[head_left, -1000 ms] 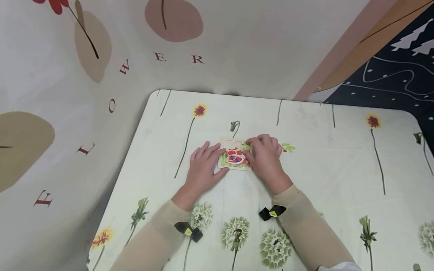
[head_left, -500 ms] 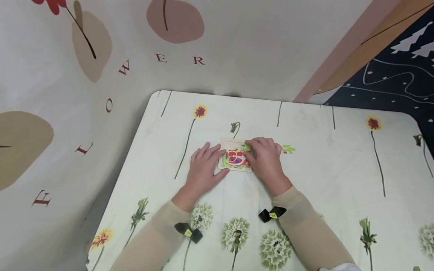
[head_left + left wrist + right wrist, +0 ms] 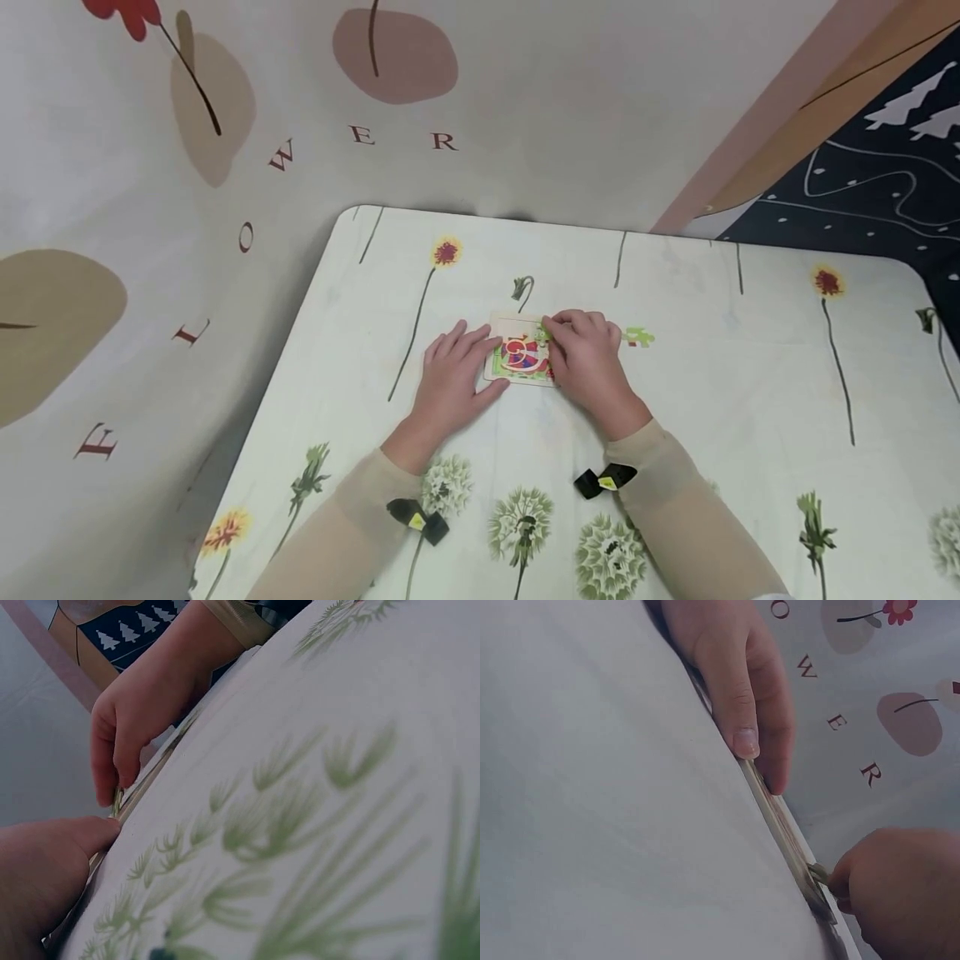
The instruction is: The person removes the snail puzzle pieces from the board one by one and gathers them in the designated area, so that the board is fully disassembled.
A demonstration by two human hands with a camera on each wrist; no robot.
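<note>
A small flat jigsaw board (image 3: 512, 318) with a bright red, blue and green picture lies on the table. Along its left edge rests my left hand (image 3: 452, 371), fingers spread, its thumb at the near left corner. My right hand (image 3: 588, 358) is at the board's right side and pinches a green puzzle piece (image 3: 819, 873) over the far right part. That piece is mostly hidden by the fingertips in the head view. Just right of this hand lies a loose green puzzle piece (image 3: 639, 337), apart from the board.
A white cloth with printed flowers covers the table (image 3: 720, 400). Behind it and to the left hangs a pale printed curtain (image 3: 570, 125) with letters. A dark panel with white trees (image 3: 885, 175) shows at the back right.
My right thumb has drawn back toward the board's right edge, showing more of the picture. My left hand holds its place on the board. The head view has tilted slightly upward.
</note>
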